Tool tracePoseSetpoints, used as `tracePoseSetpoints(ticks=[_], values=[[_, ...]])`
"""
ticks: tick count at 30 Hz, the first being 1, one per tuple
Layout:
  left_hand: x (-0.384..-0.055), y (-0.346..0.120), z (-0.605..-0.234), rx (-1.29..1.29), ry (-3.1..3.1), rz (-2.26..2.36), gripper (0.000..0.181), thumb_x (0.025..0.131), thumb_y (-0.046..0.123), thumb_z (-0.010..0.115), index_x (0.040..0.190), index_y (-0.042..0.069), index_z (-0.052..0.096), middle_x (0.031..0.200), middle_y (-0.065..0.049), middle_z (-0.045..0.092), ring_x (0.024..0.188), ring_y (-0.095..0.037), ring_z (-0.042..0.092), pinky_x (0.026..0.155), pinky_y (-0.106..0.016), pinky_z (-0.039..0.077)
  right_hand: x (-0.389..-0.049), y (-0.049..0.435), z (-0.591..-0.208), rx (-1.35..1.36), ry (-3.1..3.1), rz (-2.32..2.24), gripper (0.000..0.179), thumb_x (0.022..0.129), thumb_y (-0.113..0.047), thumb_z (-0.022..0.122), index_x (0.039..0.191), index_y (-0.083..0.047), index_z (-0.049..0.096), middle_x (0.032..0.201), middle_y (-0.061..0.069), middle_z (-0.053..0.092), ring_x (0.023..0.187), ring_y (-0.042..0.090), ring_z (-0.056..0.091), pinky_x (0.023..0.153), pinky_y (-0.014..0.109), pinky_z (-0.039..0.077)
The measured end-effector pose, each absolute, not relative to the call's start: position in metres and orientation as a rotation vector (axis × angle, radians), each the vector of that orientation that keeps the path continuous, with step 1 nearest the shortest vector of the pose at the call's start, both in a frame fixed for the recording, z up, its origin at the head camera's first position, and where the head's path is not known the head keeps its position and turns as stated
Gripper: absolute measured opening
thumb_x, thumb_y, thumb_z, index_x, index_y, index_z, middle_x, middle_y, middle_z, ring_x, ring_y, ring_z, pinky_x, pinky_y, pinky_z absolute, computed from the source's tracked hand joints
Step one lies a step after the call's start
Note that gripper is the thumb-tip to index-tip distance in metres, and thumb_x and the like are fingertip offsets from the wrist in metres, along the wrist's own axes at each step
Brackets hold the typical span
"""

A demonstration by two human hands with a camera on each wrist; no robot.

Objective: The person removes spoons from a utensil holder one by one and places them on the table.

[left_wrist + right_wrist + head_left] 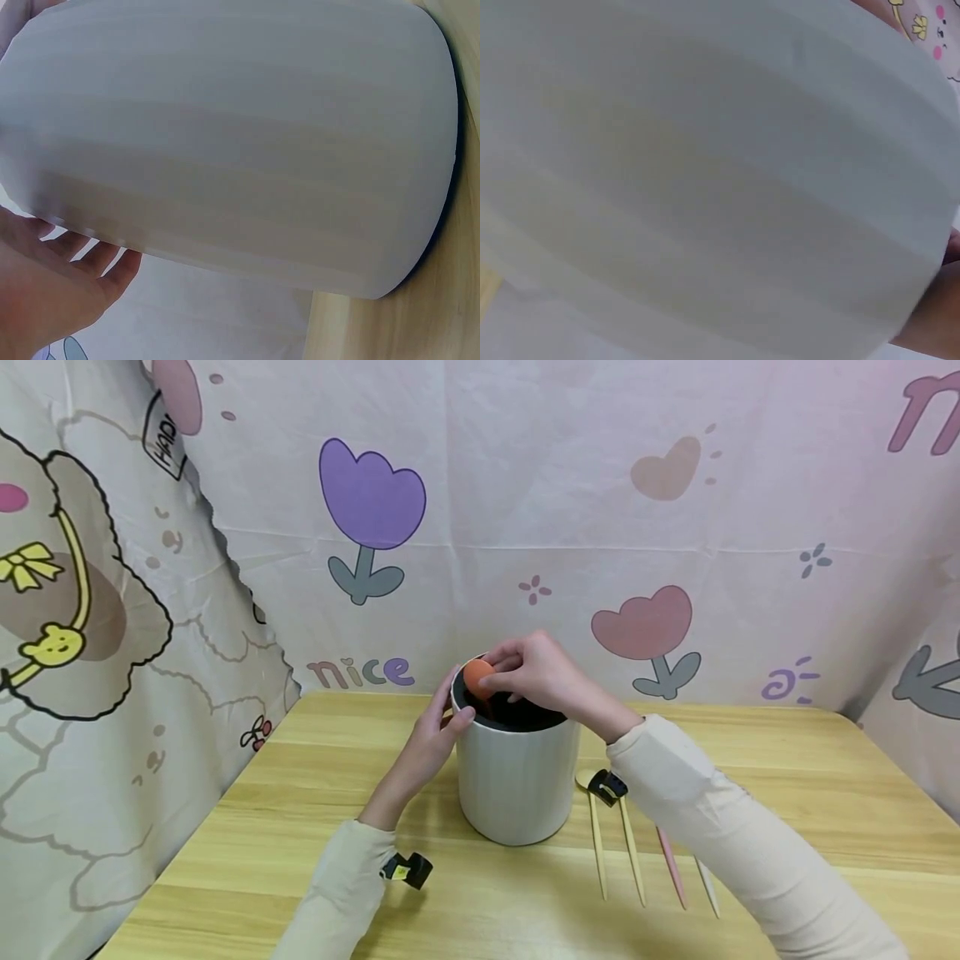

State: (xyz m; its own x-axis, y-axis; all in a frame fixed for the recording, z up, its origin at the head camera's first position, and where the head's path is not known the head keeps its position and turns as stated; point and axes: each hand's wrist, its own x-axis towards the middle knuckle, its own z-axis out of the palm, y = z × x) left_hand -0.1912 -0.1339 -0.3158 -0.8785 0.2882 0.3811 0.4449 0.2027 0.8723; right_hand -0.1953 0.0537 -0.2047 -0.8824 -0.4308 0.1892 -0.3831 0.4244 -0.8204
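Note:
A white cylindrical container with a dark inside stands upright on the wooden table. My left hand holds its left side near the rim, thumb toward me and fingers along the outer wall. In the left wrist view the fingers of that hand bend against the white wall. My right hand reaches over the opening and pinches an orange spoon, its round bowl up and its thin handle pointing down into the container. The handle's lower end is hidden inside. The container's wall fills most of the right wrist view.
Right of the container lie a gold spoon, another yellowish handle, a pink handle and a white handle, partly covered by my right sleeve and its black wrist device. A printed cloth hangs behind the table.

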Motion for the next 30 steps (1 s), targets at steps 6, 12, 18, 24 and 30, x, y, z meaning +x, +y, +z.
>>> tracePoseSetpoints(ticks=[6,12,18,24,30], values=[[-0.191,-0.133,-0.316,-0.717,-2.329,-1.777,0.072,0.095,0.036,0.046,0.156,0.015,0.016,0.156,-0.011,0.024,0.138,-0.029,0.03,0.108,-0.051,0.032,-0.192,0.067,-0.192,-0.716,2.661,-1.509,0.027,0.086,-0.011,0.072,0.11,0.0,0.07,0.096,0.012,0.072,0.077,0.024,0.067,0.062,0.033,0.055],[-0.191,-0.132,-0.316,-0.702,-2.336,-1.755,0.072,0.094,0.039,0.046,0.156,0.017,0.016,0.156,-0.011,0.025,0.138,-0.03,0.03,0.106,-0.052,0.034,-0.188,0.082,-0.173,-0.776,2.62,-1.608,0.03,0.089,-0.01,0.068,0.117,0.0,0.067,0.102,0.013,0.071,0.085,0.024,0.067,0.068,0.037,0.055],[-0.191,-0.133,-0.316,-0.699,-2.325,-1.754,0.073,0.094,0.039,0.047,0.156,0.016,0.017,0.156,-0.012,0.024,0.138,-0.031,0.03,0.106,-0.052,0.034,-0.18,0.092,-0.161,-0.813,2.564,-1.721,0.03,0.089,-0.009,0.068,0.117,0.001,0.067,0.099,0.01,0.072,0.085,0.017,0.066,0.065,0.031,0.054],[-0.192,-0.132,-0.317,-0.714,-2.303,-1.768,0.073,0.094,0.037,0.047,0.156,0.014,0.018,0.156,-0.013,0.024,0.138,-0.032,0.031,0.104,-0.053,0.036,-0.17,0.101,-0.148,-0.835,2.514,-1.912,0.028,0.084,-0.009,0.073,0.11,0.001,0.07,0.091,0.007,0.073,0.088,0.019,0.065,0.058,0.028,0.051],[-0.193,-0.132,-0.317,-0.706,-2.313,-1.754,0.072,0.094,0.038,0.047,0.156,0.016,0.017,0.157,-0.012,0.023,0.137,-0.034,0.032,0.104,-0.052,0.036,-0.164,0.111,-0.136,-0.9,2.29,-2.172,0.024,0.081,-0.001,0.074,0.104,0.004,0.071,0.089,0.011,0.073,0.082,0.019,0.064,0.054,0.024,0.049]])
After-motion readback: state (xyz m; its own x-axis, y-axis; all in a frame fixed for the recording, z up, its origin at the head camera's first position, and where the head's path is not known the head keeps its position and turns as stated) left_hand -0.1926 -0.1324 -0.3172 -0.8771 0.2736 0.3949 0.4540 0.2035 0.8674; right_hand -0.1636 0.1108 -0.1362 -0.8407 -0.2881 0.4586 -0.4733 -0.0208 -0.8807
